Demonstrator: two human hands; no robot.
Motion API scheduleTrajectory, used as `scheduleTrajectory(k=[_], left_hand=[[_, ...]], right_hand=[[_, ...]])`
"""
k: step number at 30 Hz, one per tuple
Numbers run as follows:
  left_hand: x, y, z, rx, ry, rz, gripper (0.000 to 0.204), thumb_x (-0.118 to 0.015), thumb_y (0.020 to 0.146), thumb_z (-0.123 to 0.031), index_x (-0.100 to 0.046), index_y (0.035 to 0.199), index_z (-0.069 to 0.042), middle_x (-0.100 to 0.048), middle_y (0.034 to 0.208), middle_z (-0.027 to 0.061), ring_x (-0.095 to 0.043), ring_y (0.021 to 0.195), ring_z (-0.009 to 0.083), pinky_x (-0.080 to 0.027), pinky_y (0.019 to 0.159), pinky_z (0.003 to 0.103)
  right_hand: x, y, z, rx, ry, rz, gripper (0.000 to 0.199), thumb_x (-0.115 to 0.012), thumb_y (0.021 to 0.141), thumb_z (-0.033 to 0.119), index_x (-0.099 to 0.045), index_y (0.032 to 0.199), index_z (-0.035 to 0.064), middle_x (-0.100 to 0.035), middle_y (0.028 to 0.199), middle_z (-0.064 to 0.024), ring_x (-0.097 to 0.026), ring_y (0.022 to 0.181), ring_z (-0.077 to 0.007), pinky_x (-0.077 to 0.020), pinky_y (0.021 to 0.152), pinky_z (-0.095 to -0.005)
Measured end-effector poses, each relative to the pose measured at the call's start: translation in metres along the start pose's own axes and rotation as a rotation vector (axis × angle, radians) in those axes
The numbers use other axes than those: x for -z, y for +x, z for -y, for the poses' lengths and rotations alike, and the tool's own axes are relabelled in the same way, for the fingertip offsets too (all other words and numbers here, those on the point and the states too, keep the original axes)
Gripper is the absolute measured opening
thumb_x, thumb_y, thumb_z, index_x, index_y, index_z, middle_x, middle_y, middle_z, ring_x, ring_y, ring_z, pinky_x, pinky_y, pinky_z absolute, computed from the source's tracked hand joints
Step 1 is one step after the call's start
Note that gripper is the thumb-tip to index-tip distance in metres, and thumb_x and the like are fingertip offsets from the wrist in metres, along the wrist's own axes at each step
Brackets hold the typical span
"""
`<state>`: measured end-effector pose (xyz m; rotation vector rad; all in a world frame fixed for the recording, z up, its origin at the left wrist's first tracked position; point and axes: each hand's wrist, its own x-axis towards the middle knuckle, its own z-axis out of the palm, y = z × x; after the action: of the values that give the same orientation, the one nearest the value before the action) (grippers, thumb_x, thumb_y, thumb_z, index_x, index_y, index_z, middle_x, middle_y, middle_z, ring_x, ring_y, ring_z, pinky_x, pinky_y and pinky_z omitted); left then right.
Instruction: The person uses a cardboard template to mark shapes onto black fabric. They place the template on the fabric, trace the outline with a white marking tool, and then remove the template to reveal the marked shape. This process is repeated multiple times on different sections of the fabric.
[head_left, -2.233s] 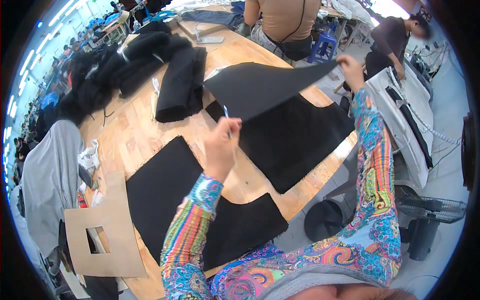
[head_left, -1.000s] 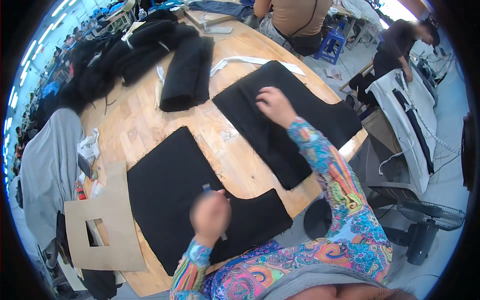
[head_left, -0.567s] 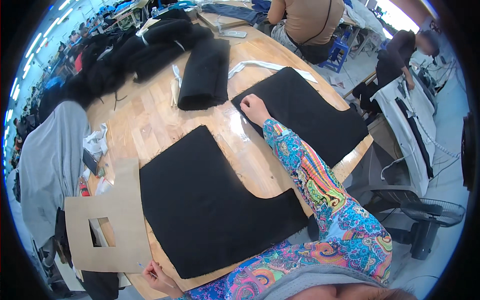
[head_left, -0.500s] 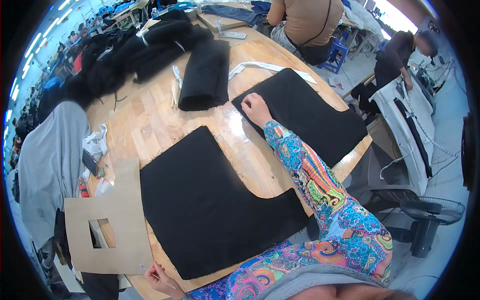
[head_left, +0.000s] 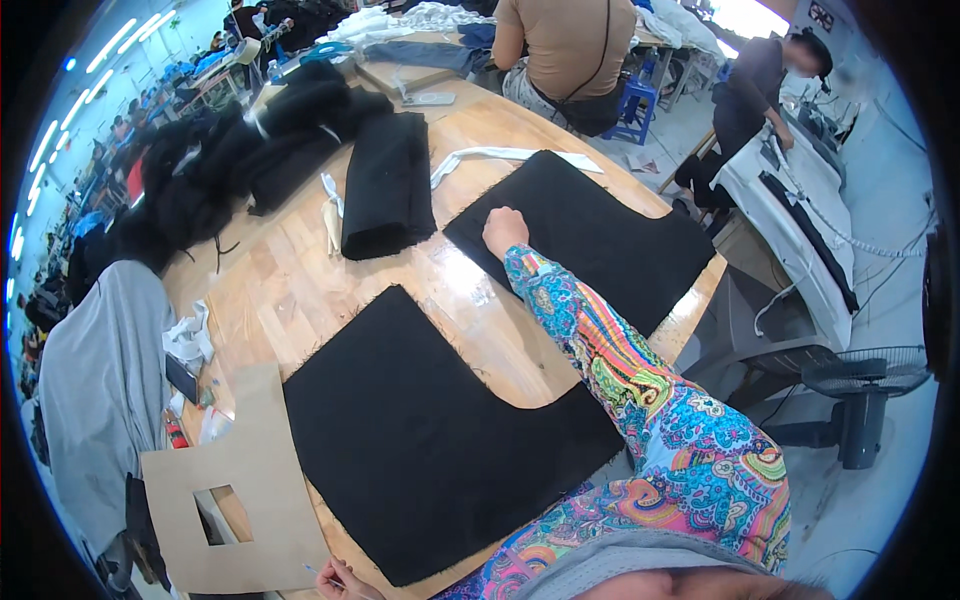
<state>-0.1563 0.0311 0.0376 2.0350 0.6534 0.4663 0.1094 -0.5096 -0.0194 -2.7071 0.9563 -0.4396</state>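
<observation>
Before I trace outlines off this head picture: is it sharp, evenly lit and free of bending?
Head view: sharp at the centre, so the right hand and near black fabric piece read cleanly; the round table's edge bows toward the dark circular rim; light glares off the wood beside the sleeve; the window at top right is blown out; the left hand is cut by the lower edge.

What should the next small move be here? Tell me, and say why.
Probably slide the right hand outward across the far black fabric piece to flatten it. The hand rests closed on its near edge. The left hand is down at the table's near edge by the near black fabric piece, which already lies flat, holding something thin.
</observation>
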Motion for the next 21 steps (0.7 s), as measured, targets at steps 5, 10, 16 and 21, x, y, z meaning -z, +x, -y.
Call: scheduleTrajectory(k=[5, 10, 16, 21], left_hand=[[0.001, 0.003, 0.006, -0.046, 0.024, -0.006, 0.019, -0.066, 0.088, -0.017, -0.061, 0.086, 0.002, -0.062, 0.084, 0.0112, -0.056, 0.076, 0.0203, -0.046, 0.071, 0.032], [0.004, 0.005, 0.013, 0.018, 0.022, -0.010, 0.021, -0.065, 0.088, -0.019, -0.061, 0.086, 0.002, -0.062, 0.084, 0.0111, -0.055, 0.075, 0.0199, -0.046, 0.071, 0.032], [0.003, 0.004, 0.006, 0.017, 0.029, -0.009, 0.023, -0.066, 0.088, -0.020, -0.062, 0.087, 0.002, -0.063, 0.086, 0.0116, -0.056, 0.077, 0.0197, -0.047, 0.072, 0.033], [0.002, 0.009, 0.033, -0.143, -0.088, 0.008, 0.014, -0.059, 0.092, -0.012, -0.050, 0.085, -0.003, -0.052, 0.080, 0.0035, -0.053, 0.074, 0.0114, -0.045, 0.065, 0.023]], right_hand=[[0.003, -0.015, 0.010, 0.153, 0.444, -0.044, 0.013, -0.064, 0.079, 0.017, -0.068, 0.084, 0.0050, -0.064, 0.084, -0.0165, -0.063, 0.079, -0.0309, -0.0506, 0.074, -0.0406], [0.005, -0.023, -0.003, 0.243, 0.428, -0.264, 0.025, -0.068, 0.079, 0.026, -0.066, 0.090, 0.0042, -0.060, 0.096, -0.0114, -0.057, 0.095, -0.0296, -0.0449, 0.084, -0.0421], [0.000, -0.026, -0.008, 0.303, 0.405, 0.017, 0.040, -0.069, 0.078, 0.039, -0.066, 0.108, 0.0126, -0.056, 0.119, -0.0085, -0.049, 0.113, -0.0305, -0.0415, 0.092, -0.0472], [0.000, -0.011, -0.005, 0.193, 0.195, 0.070, 0.044, -0.067, 0.076, 0.045, -0.068, 0.108, 0.0146, -0.057, 0.120, -0.0077, -0.049, 0.115, -0.0313, -0.0429, 0.091, -0.0493]])
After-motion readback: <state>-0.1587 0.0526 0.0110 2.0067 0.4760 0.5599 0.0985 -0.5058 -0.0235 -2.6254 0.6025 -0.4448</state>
